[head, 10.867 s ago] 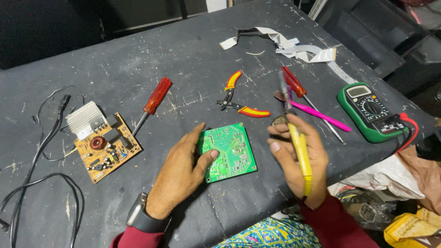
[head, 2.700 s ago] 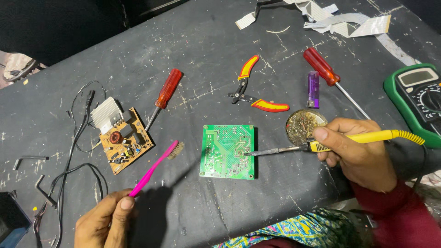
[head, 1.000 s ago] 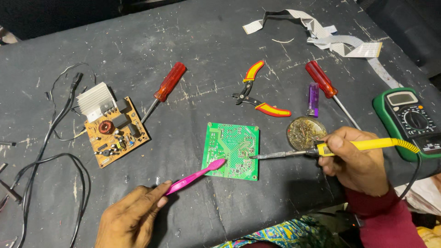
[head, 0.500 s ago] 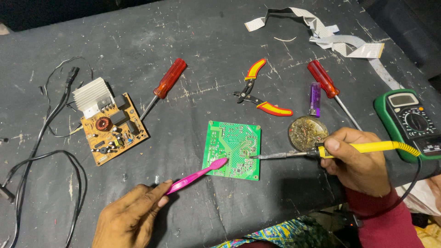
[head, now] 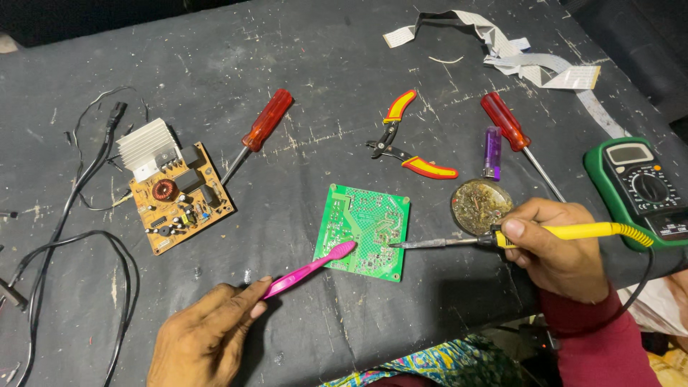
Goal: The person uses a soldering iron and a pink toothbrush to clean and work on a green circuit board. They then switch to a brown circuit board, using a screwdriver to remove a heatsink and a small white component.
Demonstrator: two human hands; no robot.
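green circuit board [head: 365,231] | left hand [head: 204,340] fingers grasp pink toothbrush [head: 309,268] at board's left edge | right hand [head: 555,247] fingers grasp soldering iron [head: 502,238]

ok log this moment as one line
left hand: holds pink brush, head on green board | right hand: holds soldering iron, tip on board

You have one view only, from the camera on your head, so no second view shares any of the scene. It looks steeply down and forward onto the dark desk [head: 344,64] from close above. Your left hand [head: 204,337] and right hand [head: 555,247] enter from the bottom edge, nearest the lens. The far edge of the desk runs along the top of the frame, and its right corner is cut off.
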